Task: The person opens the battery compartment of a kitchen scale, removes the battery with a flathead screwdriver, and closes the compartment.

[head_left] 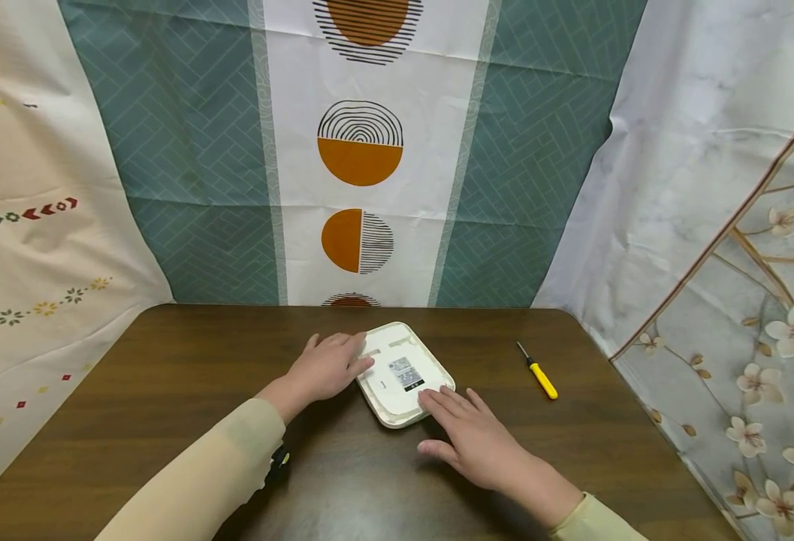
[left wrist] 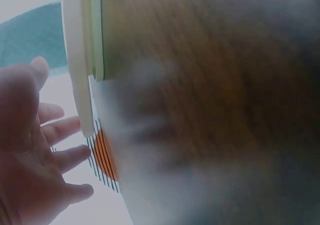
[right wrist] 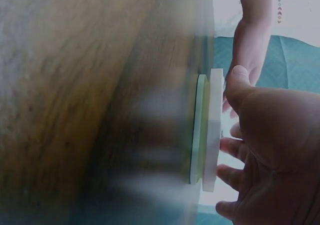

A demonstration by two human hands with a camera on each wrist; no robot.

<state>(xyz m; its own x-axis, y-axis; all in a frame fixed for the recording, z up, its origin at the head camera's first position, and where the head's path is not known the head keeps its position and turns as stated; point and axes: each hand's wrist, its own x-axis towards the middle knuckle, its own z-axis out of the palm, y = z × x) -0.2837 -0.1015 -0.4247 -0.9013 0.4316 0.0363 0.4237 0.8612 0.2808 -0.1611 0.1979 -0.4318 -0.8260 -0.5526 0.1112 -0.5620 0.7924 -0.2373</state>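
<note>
A flat white device [head_left: 381, 391] with rounded corners lies on the brown table, a printed label with a black strip facing up. From the side, in the right wrist view, the device [right wrist: 214, 130] shows a thicker white slab over a thinner pale green layer. My left hand [head_left: 332, 366] touches its left edge, fingers fairly straight. Against its near right corner rest the fingertips of my right hand [head_left: 474, 439], the thumb spread away. Neither hand grips it. Off to the right is a screwdriver [head_left: 541, 379] with a yellow handle.
A small dark item with a yellow spot [head_left: 278, 460] sits partly hidden beside the left sleeve. The wooden table [head_left: 187, 361] ends at a patterned cloth backdrop [head_left: 200, 150] behind, with pale cloths hanging on both sides.
</note>
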